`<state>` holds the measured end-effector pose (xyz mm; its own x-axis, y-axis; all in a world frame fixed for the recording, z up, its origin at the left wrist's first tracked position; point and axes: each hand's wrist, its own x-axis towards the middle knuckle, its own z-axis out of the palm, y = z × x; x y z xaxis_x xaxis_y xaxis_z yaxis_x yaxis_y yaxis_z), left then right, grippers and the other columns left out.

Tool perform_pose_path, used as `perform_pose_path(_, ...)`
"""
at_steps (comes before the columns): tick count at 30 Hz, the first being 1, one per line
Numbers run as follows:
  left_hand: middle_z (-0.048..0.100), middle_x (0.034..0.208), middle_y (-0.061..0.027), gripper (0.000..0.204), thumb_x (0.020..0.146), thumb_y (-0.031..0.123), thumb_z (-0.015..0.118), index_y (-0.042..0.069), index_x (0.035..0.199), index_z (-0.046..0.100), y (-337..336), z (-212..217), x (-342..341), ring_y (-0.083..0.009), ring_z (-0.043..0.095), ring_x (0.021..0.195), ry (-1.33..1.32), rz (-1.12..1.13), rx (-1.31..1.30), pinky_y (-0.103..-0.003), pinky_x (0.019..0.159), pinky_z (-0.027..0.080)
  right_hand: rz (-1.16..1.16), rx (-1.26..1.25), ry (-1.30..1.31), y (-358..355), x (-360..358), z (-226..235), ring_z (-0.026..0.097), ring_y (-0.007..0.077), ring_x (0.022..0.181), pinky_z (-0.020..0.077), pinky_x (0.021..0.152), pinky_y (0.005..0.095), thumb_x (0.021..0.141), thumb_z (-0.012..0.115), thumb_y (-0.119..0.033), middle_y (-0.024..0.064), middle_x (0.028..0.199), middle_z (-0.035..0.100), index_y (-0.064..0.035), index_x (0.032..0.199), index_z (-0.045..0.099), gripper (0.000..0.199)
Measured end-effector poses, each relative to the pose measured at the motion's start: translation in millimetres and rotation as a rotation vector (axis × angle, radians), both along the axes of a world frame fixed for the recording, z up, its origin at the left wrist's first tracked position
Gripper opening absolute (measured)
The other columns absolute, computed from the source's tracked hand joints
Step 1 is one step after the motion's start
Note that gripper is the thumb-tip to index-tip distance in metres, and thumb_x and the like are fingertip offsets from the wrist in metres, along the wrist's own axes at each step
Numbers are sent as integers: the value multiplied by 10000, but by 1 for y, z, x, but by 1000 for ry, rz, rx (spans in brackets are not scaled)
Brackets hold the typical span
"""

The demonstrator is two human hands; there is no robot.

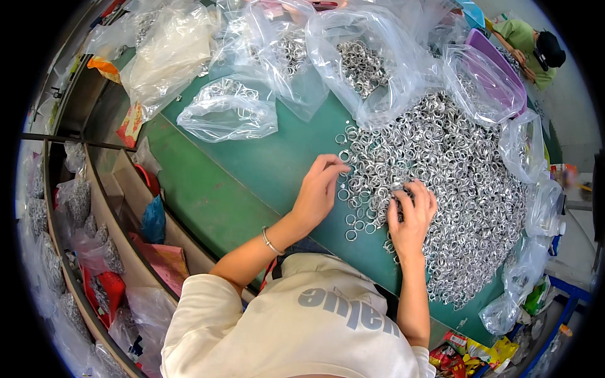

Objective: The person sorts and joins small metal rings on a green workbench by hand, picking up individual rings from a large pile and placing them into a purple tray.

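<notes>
Head view: left hand (pixel 317 192) pinches rings at the ring pile's (pixel 454 183) edge, right hand (pixel 411 217) curled on it, bare green table (pixel 252 164) leftward.

I count my two hands, left hand (pixel 317 192) and right hand (pixel 411 217), one bracelet (pixel 270 241), rings (pixel 454 170) beyond counting.

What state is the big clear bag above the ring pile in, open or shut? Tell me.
Open. The clear bag gapes toward the pile of metal rings on the green table, with rings still inside.
</notes>
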<state>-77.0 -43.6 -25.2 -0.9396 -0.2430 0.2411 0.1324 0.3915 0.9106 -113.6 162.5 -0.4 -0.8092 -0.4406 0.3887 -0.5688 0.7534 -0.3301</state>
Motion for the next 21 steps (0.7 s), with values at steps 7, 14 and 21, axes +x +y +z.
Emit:
perform_pose_path(7,520,1107,-81,259,826,-149,535,-69,1065,593,-14,-2,22,-153,546,1021,4,60,614,-264,885,460,-162,-60,-26,3,10,12,490,303,1141,310,974,440,778,669,-60,97,1097,552,-55,898,618,130)
perform_pose_path(14,585,1063,-93,250,845,-143,468,-76,1058,578,-37,-2,22,-194,578,1055,-118,7,840,-288,958,441,51,-85,-102,-42,17,22,496,291,1107,305,940,449,756,677,-59,88,1086,560,-54,911,629,163)
perform_pose_path(21,608,1062,-116,241,851,-143,451,-74,1031,597,-40,-1,18,-218,592,1033,17,193,739,-315,945,454,142,-53,-152,-61,20,20,474,283,1117,308,928,455,734,688,-63,101,1112,528,-29,931,622,210)
